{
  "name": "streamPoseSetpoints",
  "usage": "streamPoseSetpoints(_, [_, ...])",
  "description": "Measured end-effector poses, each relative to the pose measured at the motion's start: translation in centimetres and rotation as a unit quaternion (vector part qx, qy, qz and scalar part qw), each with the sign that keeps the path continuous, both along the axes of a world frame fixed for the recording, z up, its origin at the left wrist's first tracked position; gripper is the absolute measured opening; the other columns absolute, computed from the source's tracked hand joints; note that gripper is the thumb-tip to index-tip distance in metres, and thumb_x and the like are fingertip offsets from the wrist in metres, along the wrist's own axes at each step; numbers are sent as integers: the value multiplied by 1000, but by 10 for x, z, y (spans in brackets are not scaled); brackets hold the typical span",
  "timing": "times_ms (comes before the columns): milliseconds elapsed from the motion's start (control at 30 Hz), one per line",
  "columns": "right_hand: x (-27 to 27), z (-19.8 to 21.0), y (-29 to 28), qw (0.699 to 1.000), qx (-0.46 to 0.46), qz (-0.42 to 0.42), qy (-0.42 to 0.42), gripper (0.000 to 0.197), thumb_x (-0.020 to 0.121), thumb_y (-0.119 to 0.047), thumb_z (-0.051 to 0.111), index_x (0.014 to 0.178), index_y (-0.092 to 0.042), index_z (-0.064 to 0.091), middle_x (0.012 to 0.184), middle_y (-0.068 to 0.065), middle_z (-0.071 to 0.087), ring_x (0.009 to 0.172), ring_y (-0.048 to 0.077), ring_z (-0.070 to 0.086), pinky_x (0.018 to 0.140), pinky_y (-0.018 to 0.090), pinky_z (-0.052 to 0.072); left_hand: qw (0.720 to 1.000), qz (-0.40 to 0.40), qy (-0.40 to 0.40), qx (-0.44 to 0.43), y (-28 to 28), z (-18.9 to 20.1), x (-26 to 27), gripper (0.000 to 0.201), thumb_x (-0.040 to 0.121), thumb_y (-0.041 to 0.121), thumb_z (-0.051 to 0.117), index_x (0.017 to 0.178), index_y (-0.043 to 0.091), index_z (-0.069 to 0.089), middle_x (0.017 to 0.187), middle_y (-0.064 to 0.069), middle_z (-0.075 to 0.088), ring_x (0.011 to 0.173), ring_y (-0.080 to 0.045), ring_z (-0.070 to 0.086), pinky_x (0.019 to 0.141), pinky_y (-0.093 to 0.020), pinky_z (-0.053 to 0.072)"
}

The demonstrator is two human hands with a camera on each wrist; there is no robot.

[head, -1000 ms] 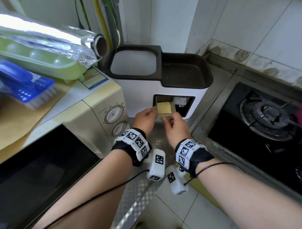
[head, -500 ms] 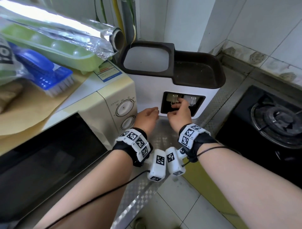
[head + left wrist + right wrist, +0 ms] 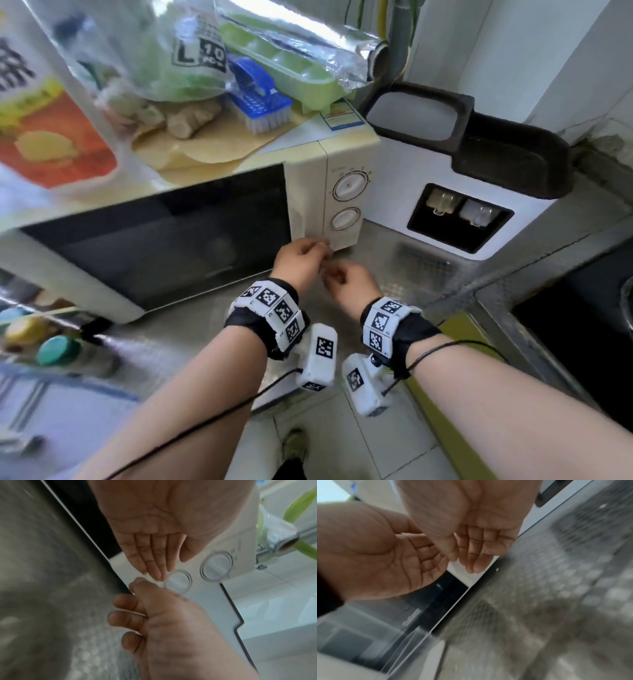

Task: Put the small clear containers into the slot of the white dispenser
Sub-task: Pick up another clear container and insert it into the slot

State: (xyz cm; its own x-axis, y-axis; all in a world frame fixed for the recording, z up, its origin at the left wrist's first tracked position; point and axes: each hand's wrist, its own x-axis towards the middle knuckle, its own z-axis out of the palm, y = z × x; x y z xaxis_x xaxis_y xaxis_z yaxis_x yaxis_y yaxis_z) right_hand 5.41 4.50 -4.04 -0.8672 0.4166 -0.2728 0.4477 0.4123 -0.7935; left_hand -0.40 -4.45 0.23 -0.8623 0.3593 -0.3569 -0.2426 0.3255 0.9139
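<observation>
The white dispenser (image 3: pixel 394 192) with a black top stands on the metal counter, right of the microwave. Its dark front slot (image 3: pixel 455 219) holds two small clear containers side by side: a yellowish one (image 3: pixel 441 202) on the left and a paler one (image 3: pixel 479 213) on the right. My left hand (image 3: pixel 303 255) and right hand (image 3: pixel 342 279) hover close together in front of the microwave's lower knob, well left of the slot. In the wrist views, the left hand's fingers (image 3: pixel 150 561) are straight and the right hand's fingers (image 3: pixel 477 553) hang relaxed. Neither holds anything.
The microwave (image 3: pixel 205 233) fills the left. On top of it lie a blue brush (image 3: pixel 260 102), a green tray (image 3: pixel 291 72), a foil roll (image 3: pixel 308 37), ginger and plastic bags. A gas hob (image 3: pixel 582 329) sits at the right. Bottle caps (image 3: pixel 54 349) are at the lower left.
Both hands have drawn back from the dispenser slot to the left, in front of the microwave. The yellowish container stays in the slot. The view has swung left.
</observation>
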Motion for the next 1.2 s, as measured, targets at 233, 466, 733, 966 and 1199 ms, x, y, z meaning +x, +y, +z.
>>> streamPoseSetpoints(233, [0, 0, -62, 988, 28, 142, -60, 22, 78, -31, 61, 93, -16, 65, 78, -2, 59, 76, 17, 57, 70, 25, 45, 988, 153, 29, -17, -90, -3, 1, 25, 95, 10, 50, 112, 4, 68, 101, -13, 71, 94, -23, 64, 93, -33, 48])
streamPoseSetpoints(466, [3, -10, -96, 970, 61, 202, -122, 61, 60, -44, 75, 110, -18, 53, 93, 1, 61, 87, 20, 61, 77, 31, 50, 964, 247, 15, -101, -151, -29, 15, 33, 95, 15, 51, 125, 8, 65, 128, -12, 66, 121, -26, 59, 92, -22, 41])
streamPoseSetpoints(733, [14, -9, -110, 970, 79, 202, -109, 38, 63, -47, 74, 61, -28, 42, 60, -13, 49, 60, 8, 49, 47, 16, 34, 964, 234, -56, -109, -157, -59, 25, 44, 99, 35, 41, 114, 0, 64, 120, -25, 66, 115, -40, 61, 103, -42, 47])
streamPoseSetpoints(966, [19, -12, -89, 977, 108, 141, -121, 37, 67, -51, 63, 87, -21, 53, 87, 2, 68, 82, 25, 63, 62, 24, 44, 967, 225, -121, -16, -128, -58, 27, 36, 98, 46, 43, 82, 14, 53, 79, -12, 66, 85, -37, 69, 90, -49, 57])
streamPoseSetpoints(1199, [29, -11, -52, 988, 102, 73, -93, 30, 77, -27, 52, 102, -14, 60, 102, 17, 71, 94, 34, 65, 78, 29, 50, 974, 168, -148, 15, -78, -61, 26, 45, 98, 49, 39, 76, 12, 52, 75, -14, 61, 66, -28, 62, 72, -40, 57])
